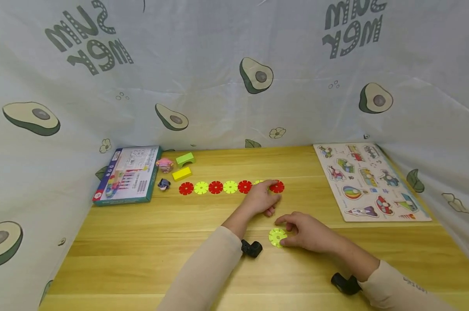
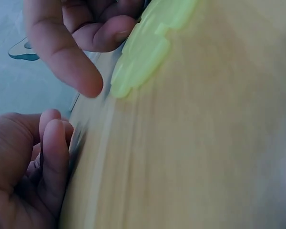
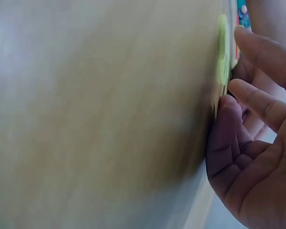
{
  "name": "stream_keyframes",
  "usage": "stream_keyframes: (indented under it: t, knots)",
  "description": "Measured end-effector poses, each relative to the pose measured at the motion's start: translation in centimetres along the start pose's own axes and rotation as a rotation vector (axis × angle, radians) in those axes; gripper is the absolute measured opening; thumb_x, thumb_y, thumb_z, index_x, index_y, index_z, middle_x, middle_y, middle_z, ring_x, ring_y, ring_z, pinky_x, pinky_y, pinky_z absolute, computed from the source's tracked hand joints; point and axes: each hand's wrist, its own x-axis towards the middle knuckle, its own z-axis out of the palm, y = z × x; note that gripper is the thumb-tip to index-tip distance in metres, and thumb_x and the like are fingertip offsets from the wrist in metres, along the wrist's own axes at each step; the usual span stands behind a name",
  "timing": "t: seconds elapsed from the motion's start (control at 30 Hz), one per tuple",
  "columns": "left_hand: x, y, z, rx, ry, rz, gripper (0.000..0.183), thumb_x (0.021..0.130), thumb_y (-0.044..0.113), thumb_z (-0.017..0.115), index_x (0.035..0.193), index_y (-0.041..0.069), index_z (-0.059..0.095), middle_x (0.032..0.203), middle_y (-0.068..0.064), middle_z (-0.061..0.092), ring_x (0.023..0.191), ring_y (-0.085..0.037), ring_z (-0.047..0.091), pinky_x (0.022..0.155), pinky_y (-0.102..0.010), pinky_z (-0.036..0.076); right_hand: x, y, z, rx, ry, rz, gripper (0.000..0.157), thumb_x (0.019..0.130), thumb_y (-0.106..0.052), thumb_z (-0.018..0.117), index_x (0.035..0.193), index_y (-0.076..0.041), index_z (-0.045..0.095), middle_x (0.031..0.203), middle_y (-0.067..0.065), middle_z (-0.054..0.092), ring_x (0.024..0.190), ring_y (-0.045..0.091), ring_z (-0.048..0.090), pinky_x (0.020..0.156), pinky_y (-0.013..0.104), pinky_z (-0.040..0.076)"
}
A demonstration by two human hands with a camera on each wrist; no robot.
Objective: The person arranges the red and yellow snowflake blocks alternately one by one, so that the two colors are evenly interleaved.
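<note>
A row of red and yellow-green slotted plastic discs (image 1: 215,187) runs across the table in alternating colours. My left hand (image 1: 258,199) reaches to its right end, the index fingertip on the last red disc (image 1: 277,186). That hand covers most of the yellow-green disc beside it. Nearer to me, a separate yellow-green disc (image 1: 277,237) lies on the wood. The thumb of my right hand (image 1: 310,232) is at this disc's right edge, while the index finger stretches out above its far side. In the left wrist view the same disc (image 2: 143,52) is close beside the right fingers.
At the left are a boxed set (image 1: 129,175), a pink figurine (image 1: 164,164), a small dark figurine (image 1: 164,184), a green arch block (image 1: 185,159) and a yellow block (image 1: 181,174). A picture puzzle board (image 1: 368,183) lies at the right. A printed cloth (image 1: 218,103) hangs behind the table.
</note>
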Motion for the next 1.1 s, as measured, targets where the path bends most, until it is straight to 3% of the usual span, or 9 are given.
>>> stream_keyframes:
  t: [0.23,0.53,0.67,0.87,0.97,1.1]
  knots:
    - [0.6,0.2,0.7,-0.028,0.042,-0.056,0.043,0.09,0.019,0.061,0.131,0.027,0.052,0.05,-0.01,0.055,0.037,-0.02,0.055,0.039,-0.034,0.051,-0.1,-0.6,0.2,-0.105,-0.024,0.03,0.04,0.072,-0.034,0.078,0.106,-0.024,0.062,0.085,-0.004,0.049,0.076,0.013,0.046,0.068,0.029,0.041]
    - [0.6,0.4,0.8,-0.044,0.081,-0.096,0.04,0.09,0.017,0.061,0.128,0.028,0.056,0.048,-0.01,0.055,0.036,-0.02,0.054,0.039,-0.034,0.051,0.0,-0.5,0.2,-0.079,-0.015,0.012,0.037,0.069,-0.031,0.081,0.095,-0.024,0.054,0.08,-0.004,0.049,0.069,0.012,0.045,0.061,0.026,0.038]
    - [0.6,0.4,0.8,-0.056,0.088,-0.108,0.039,0.089,0.016,0.062,0.126,0.027,0.057,0.048,-0.01,0.055,0.036,-0.02,0.053,0.04,-0.033,0.052,-0.1,0.0,-0.1,0.024,-0.021,0.023,0.029,0.076,-0.027,0.076,0.095,-0.023,0.055,0.076,-0.003,0.052,0.064,0.011,0.047,0.055,0.024,0.042]
    - [0.6,0.5,0.8,-0.056,0.093,-0.12,0.038,0.09,0.016,0.062,0.126,0.028,0.057,0.049,-0.01,0.056,0.036,-0.02,0.053,0.039,-0.033,0.051,0.0,1.3,-1.7,0.377,-0.07,0.096,0.024,0.084,-0.018,0.069,0.103,-0.01,0.056,0.078,0.01,0.054,0.061,0.02,0.058,0.054,0.032,0.054]
    - [0.6,0.6,0.8,-0.052,0.09,-0.126,0.039,0.09,0.017,0.062,0.127,0.028,0.057,0.049,-0.01,0.056,0.036,-0.02,0.053,0.04,-0.034,0.051,0.5,2.2,-2.8,0.433,-0.007,0.166,0.029,0.084,-0.017,0.068,0.107,-0.005,0.054,0.08,0.014,0.053,0.064,0.024,0.061,0.057,0.035,0.055]
    - [0.6,0.5,0.7,-0.052,0.088,-0.123,0.039,0.09,0.017,0.061,0.127,0.028,0.056,0.049,-0.011,0.056,0.036,-0.02,0.054,0.04,-0.034,0.052,1.8,3.6,-4.4,0.422,0.128,0.265,0.034,0.087,-0.017,0.065,0.113,-0.002,0.049,0.083,0.015,0.055,0.067,0.023,0.063,0.06,0.033,0.056]
